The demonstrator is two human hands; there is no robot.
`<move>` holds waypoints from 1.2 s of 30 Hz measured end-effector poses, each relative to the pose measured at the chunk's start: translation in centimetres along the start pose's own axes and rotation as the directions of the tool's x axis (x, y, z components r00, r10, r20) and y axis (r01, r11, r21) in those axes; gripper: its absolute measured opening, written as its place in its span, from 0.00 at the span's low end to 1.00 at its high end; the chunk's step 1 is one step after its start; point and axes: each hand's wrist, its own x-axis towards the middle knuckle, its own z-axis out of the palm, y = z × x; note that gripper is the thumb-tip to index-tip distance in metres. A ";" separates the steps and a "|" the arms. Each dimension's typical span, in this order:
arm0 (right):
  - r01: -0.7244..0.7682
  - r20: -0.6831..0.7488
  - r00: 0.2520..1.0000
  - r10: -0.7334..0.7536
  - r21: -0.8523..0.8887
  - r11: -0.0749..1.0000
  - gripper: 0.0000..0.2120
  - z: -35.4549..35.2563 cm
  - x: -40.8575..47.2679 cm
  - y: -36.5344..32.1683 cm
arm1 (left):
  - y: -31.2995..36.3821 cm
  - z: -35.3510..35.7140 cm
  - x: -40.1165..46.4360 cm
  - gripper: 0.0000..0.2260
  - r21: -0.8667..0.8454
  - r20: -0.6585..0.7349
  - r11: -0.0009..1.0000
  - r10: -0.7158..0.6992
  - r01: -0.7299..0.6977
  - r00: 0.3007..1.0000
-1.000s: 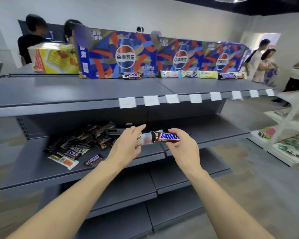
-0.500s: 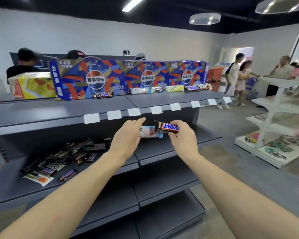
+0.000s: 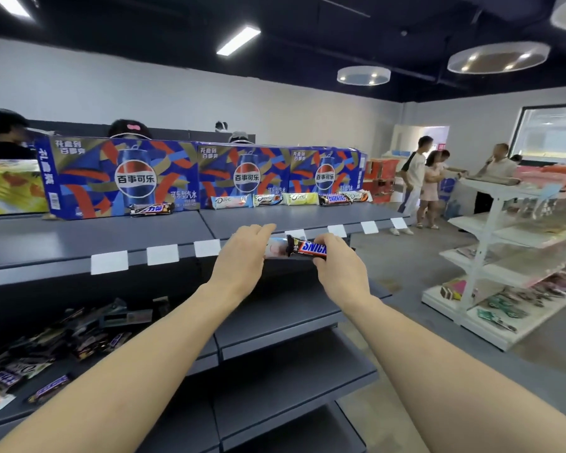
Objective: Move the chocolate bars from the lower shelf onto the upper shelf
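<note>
My left hand [image 3: 242, 253] holds a pale Dove bar [image 3: 276, 248] and my right hand [image 3: 339, 266] pinches a brown Snickers bar [image 3: 309, 248]. Both bars hover at the front edge of the upper shelf [image 3: 111, 238]. Several bars line the back of that shelf: a dark bar [image 3: 151, 209] on the left, a row of Dove bars [image 3: 231, 201] and a Snickers [image 3: 335, 199] to the right. A heap of mixed chocolate bars [image 3: 62, 344] lies on the lower shelf [image 3: 291, 308] at the left.
Three blue Pepsi cartons [image 3: 121, 178] stand along the back of the upper shelf, with a yellow box [image 3: 10, 186] at far left. White price tags [image 3: 109, 262] line the shelf edge. A white rack [image 3: 504, 256] stands right. Several people stand behind and at the far right.
Both hands rose with their bars from the lower shelf level up to the front edge of the upper shelf. The view tilted upward.
</note>
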 end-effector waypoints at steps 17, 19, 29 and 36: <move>0.200 -0.050 0.976 -0.213 -0.195 0.960 0.13 1.7 17.0 9.9 | 0.2 11.3 14.6 0.16 0.204 0.052 0.978 -0.057 0.046 0.997; 0.169 -0.050 0.982 -0.182 -0.197 0.966 0.13 1.9 18.9 12.0 | 0.5 12.9 16.1 0.15 0.227 0.059 0.973 -0.066 0.051 0.996; 0.157 0.014 0.987 -0.158 -0.234 0.960 0.09 1.6 26.7 23.2 | 4.3 20.5 21.9 0.15 0.238 0.044 0.963 -0.138 0.124 0.989; 0.286 0.078 0.958 -0.277 -0.183 0.941 0.14 2.9 31.9 26.3 | 6.7 22.9 23.6 0.19 0.098 -0.003 0.944 -0.317 0.316 0.948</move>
